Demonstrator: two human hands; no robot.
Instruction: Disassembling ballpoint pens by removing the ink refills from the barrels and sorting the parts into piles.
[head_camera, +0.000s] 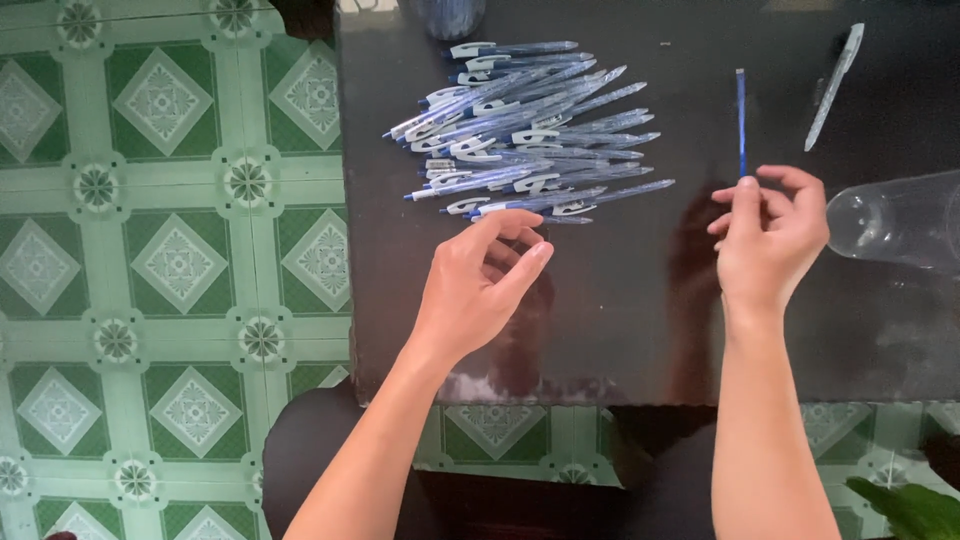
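Note:
A heap of several blue ballpoint pens with white clips lies on a glossy black table. My left hand hovers just below the heap's near edge, fingers loosely curled, holding nothing. My right hand pinches the lower end of a thin blue ink refill, which points away from me over the table. A single clear pen barrel lies apart at the far right.
A clear plastic container lies on its side at the right edge. A dark cup stands at the table's far edge. Green patterned floor tiles spread to the left. A green leaf shows bottom right.

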